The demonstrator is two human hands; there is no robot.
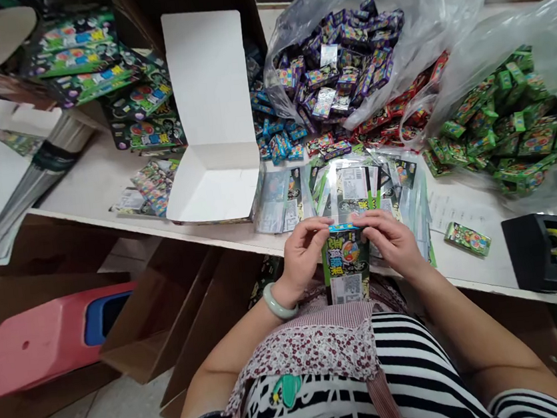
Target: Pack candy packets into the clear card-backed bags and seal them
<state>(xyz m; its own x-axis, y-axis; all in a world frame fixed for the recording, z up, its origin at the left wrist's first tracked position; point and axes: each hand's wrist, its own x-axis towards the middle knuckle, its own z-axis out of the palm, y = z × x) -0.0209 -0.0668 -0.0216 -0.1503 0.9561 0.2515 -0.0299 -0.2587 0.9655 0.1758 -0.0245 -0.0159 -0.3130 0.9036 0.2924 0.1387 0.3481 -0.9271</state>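
My left hand (304,250) and my right hand (392,239) together hold a clear printed packet (348,265) upright at the table's front edge, fingers pinching its top. Small colourful boxes show inside it. A pale green bangle sits on my left wrist. Just behind my hands lies a stack of flat printed clear bags (356,183). An open white carton (215,182) with its lid up stands to the left of that stack.
Plastic bags hold purple small boxes (342,61) and green small boxes (509,115); red boxes (398,115) and blue boxes (275,135) lie between. A lone green box (467,238) and black tape dispenser (540,253) sit right. Filled packs (107,74) are stacked left. Cardboard boxes and a pink stool (42,340) stand below.
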